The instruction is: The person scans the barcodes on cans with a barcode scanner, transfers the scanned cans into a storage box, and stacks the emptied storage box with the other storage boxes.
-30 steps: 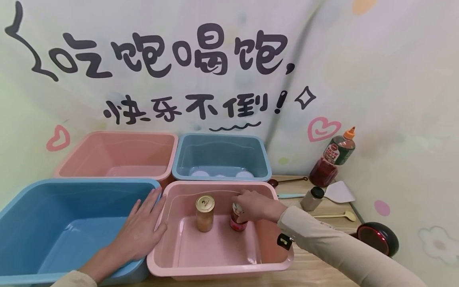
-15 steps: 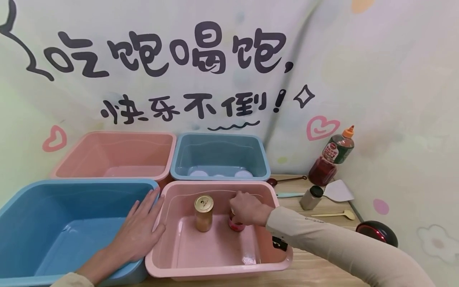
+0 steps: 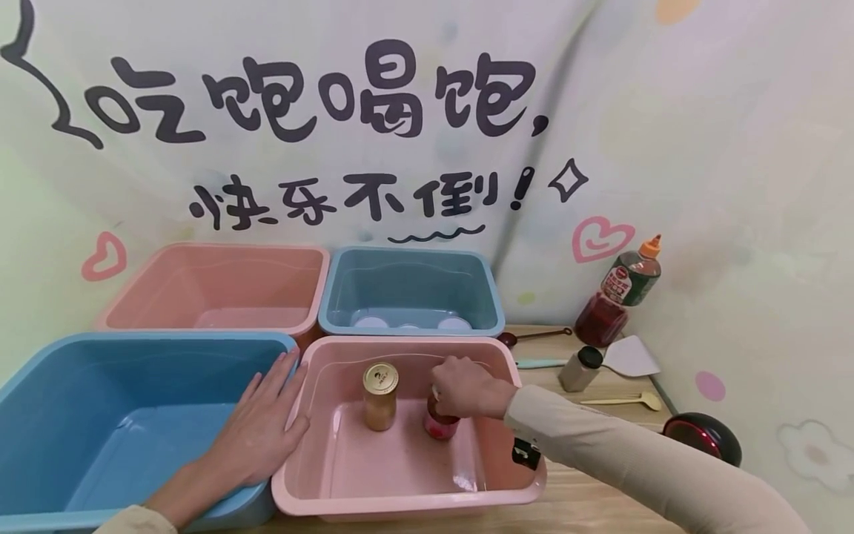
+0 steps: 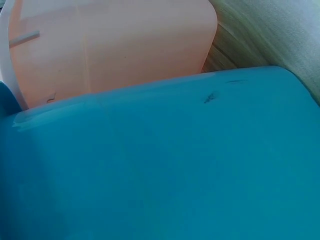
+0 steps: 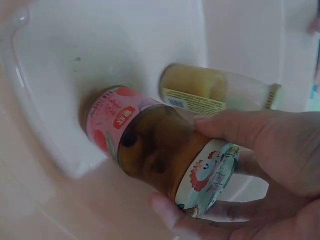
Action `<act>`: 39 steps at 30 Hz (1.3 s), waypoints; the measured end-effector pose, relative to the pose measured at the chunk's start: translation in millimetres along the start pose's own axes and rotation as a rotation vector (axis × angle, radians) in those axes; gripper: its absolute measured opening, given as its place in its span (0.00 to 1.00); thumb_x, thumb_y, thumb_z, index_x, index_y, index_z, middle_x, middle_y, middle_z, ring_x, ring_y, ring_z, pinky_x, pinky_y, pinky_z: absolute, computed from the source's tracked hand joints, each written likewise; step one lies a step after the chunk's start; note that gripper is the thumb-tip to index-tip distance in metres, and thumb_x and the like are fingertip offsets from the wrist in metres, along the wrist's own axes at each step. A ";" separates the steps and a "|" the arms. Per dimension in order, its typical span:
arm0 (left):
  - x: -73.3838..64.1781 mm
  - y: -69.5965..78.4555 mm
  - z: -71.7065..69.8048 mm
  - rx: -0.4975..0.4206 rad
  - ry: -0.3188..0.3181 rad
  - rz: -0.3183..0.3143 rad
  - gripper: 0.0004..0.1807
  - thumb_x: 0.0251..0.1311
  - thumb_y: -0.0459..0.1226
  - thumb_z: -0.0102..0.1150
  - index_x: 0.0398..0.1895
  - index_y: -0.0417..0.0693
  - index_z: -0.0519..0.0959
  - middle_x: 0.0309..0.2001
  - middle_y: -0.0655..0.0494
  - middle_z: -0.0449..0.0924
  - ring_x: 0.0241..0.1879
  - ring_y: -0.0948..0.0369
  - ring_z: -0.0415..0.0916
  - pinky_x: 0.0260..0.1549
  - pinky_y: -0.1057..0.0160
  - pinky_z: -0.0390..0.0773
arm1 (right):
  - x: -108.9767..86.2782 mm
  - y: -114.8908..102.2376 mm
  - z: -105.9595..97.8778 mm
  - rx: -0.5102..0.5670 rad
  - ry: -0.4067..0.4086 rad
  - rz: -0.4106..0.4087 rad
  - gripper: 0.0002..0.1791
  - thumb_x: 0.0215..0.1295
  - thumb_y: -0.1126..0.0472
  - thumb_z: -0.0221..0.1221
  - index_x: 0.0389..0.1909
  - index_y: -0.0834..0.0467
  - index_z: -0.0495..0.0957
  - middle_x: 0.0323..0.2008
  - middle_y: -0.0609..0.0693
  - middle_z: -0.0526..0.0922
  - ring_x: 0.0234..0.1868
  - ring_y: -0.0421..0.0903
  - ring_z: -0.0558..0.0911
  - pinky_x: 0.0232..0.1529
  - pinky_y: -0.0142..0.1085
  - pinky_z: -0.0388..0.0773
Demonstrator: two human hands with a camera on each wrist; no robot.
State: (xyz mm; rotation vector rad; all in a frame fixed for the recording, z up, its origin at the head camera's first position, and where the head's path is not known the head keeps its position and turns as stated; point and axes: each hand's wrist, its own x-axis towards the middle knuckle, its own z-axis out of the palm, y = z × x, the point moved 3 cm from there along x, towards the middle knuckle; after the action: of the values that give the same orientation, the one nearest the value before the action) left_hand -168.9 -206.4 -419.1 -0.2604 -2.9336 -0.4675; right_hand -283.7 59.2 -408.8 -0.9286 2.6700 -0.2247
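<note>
My right hand (image 3: 465, 387) reaches into the front pink bin (image 3: 414, 506) and grips a glass jar of fruit (image 5: 155, 145) near its top. The jar has a pink label and a white, cartoon-printed lid (image 5: 207, 175); thumb and fingers curl around that lid. In the head view the hand hides most of the jar (image 3: 441, 426). Left of it in the same bin stands a second jar (image 3: 380, 400) with a gold lid and yellowish contents. My left hand (image 3: 263, 426) rests with straight fingers across the adjoining rims of the large blue bin (image 3: 167, 337) and the pink bin.
Behind stand another pink bin (image 3: 220, 248) and a smaller blue bin (image 3: 414, 254) with round white things inside. At right are a sauce bottle (image 3: 617, 293), a black-capped shaker (image 3: 581, 369), a white spatula (image 3: 630, 357), a yellow spoon (image 3: 627, 400) and a round black object (image 3: 703, 437).
My right hand has shifted from the jar's right side to over its lid, covering it from above. The left hand has stayed on the rims.
</note>
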 end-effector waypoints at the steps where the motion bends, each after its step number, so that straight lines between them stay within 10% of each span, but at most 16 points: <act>1: 0.2 0.0 0.0 0.000 0.002 0.003 0.36 0.66 0.42 0.55 0.74 0.37 0.62 0.79 0.41 0.49 0.77 0.41 0.48 0.69 0.32 0.55 | -2.0 0.2 -3.0 0.014 -0.001 0.002 0.11 0.57 0.65 0.66 0.20 0.54 0.75 0.12 0.46 0.68 0.13 0.39 0.73 0.14 0.28 0.68; 21: 1.9 3.6 1.1 0.002 -0.031 -0.013 0.36 0.67 0.44 0.57 0.74 0.35 0.62 0.78 0.38 0.50 0.77 0.39 0.47 0.69 0.31 0.52 | -89.4 30.9 -103.8 0.104 0.309 0.011 0.18 0.55 0.61 0.68 0.48 0.55 0.84 0.38 0.51 0.84 0.35 0.45 0.78 0.28 0.33 0.77; 31: 1.0 1.3 -2.9 -0.047 -0.009 0.010 0.36 0.65 0.43 0.60 0.71 0.32 0.65 0.77 0.36 0.52 0.76 0.38 0.50 0.67 0.31 0.54 | -145.1 59.2 -126.6 0.099 0.500 0.047 0.17 0.55 0.60 0.70 0.47 0.55 0.84 0.38 0.52 0.84 0.36 0.46 0.78 0.29 0.33 0.77; 39: -5.7 9.3 1.3 -0.125 -0.118 -0.067 0.40 0.70 0.51 0.53 0.75 0.34 0.57 0.79 0.36 0.47 0.77 0.36 0.44 0.66 0.26 0.47 | -185.6 92.8 -128.4 0.053 0.541 0.127 0.17 0.55 0.60 0.71 0.46 0.56 0.84 0.38 0.51 0.84 0.34 0.44 0.76 0.29 0.34 0.73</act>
State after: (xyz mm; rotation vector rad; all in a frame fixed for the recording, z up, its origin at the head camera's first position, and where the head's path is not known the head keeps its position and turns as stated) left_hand -161.7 -198.2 -418.6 -0.2126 -3.0402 -0.6686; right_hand -242.2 253.7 -267.5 -0.7595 3.1773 -0.5884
